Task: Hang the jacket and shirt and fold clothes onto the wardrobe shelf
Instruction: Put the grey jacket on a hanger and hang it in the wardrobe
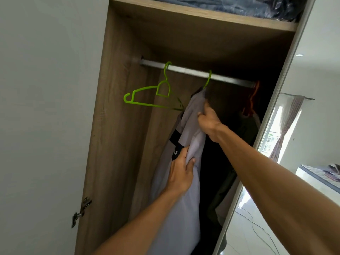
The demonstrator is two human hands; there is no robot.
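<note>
Hands both on the grey garment point(185, 218) (shirt or jacket, can't tell). L hand point(181, 172) grips a bunch of its front edge approx. mid-length, fingers curled into the cloth. R hand point(208, 124) sits higher and just to the right of L, pinching the fabric below the collar.

Garment hangs inside the wardrobe on a green hanger point(208, 79), hook on the rail point(189, 70) directly above R hand. Cloth runs btw. the two hands and on down past L hand and forearm. Dark band w/ pale lettering shows on it just above L hand.

Counts: 2 green hangers, 1 loaded, 1 empty point(145, 89) up and left of both hands, also on the rail; 1 orange hanger point(253, 96) to the right of R hand w/ a dark garment point(248, 129) on it; 2 hung garments in all; 1 rail; 1 shelf point(202, 19) well above the hands w/ dark bundles on top.

Long axis of the grey garment is near vertical: collar end up at the rail, hem end down, lower part leaning slightly left toward L forearm
</note>
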